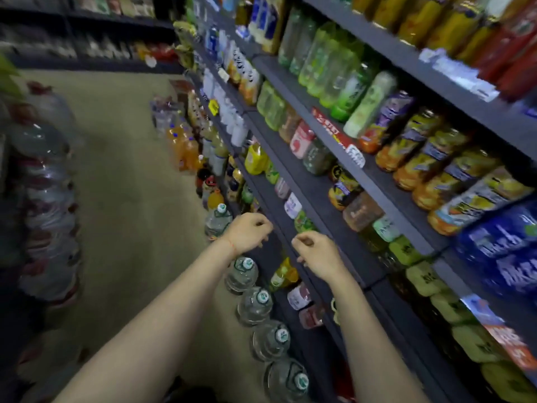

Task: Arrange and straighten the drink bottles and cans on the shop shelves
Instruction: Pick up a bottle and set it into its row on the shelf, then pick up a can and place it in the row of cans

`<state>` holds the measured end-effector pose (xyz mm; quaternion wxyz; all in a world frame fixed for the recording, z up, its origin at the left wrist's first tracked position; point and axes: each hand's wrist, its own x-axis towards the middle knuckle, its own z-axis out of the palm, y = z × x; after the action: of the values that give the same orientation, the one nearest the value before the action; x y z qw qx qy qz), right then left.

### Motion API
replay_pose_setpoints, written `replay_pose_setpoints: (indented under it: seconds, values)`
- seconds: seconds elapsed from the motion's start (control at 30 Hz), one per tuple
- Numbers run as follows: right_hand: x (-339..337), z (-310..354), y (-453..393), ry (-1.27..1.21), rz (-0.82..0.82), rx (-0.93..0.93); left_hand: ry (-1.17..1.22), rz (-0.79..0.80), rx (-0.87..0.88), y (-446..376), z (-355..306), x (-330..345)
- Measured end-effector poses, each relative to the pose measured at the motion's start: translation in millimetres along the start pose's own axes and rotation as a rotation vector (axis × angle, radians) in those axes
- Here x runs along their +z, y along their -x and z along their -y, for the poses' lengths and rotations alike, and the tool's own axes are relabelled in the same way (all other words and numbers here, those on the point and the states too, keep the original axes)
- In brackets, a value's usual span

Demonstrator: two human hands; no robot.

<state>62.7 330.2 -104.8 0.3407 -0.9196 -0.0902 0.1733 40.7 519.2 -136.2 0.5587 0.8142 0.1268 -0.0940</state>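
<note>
Both hands hover empty before the shop shelves [334, 196]: left hand [247, 231] and right hand [316, 255] with fingers loosely curled, gripping nothing. Upper rows of green bottles [328, 65] and orange juice bottles [421, 167] look lined up. The lower shelf's mixed small bottles [283, 274] look uneven; most likely left to straighten.

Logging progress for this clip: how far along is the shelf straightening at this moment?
Looks done: the orange-labelled bottles and the green bottles above them stand in fairly even rows. In hand: nothing; the left hand and right hand hover, fingers loosely curled, by a lower shelf edge. Left: the small mixed bottles below sit unevenly. Blur hides finer detail.
</note>
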Motion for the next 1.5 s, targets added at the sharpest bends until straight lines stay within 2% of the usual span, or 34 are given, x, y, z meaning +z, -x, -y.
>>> replay_pose_setpoints:
  seconds: [0.17,0.43,0.63,0.73,0.83,0.93,1.03,1.17,1.23,1.37,1.5]
  values:
    - [50,38,-52,-0.013,0.035,0.000,0.012,0.012,-0.064,-31,34,-53]
    - [90,57,-165,-0.044,0.003,0.052,-0.041,-0.027,-0.040,-114,41,-116]
    - [128,52,-300,-0.136,-0.041,0.156,-0.162,-0.056,-0.078,-233,61,-156]
    - [148,51,-384,-0.156,0.013,0.190,-0.165,-0.074,-0.160,-307,72,-174]
    - [163,53,-472,-0.134,0.069,0.236,-0.126,-0.028,-0.263,-384,81,-186]
    - [175,63,-567,-0.056,0.097,0.186,-0.102,0.011,-0.340,-466,91,-200]
    - [192,71,-659,0.058,0.087,0.115,-0.040,-0.019,-0.408,-544,114,-216]
    - [221,64,-755,0.370,0.063,-0.006,0.008,-0.063,-0.467,-621,165,-220]
    - [238,47,-788,0.568,0.061,0.018,0.044,-0.082,-0.500,-640,178,-216]
    - [265,20,-824,0.638,0.023,0.060,0.157,-0.047,-0.518,-661,193,-207]
    - [275,20,-842,0.872,-0.075,0.123,0.243,-0.066,-0.543,-664,206,-207]
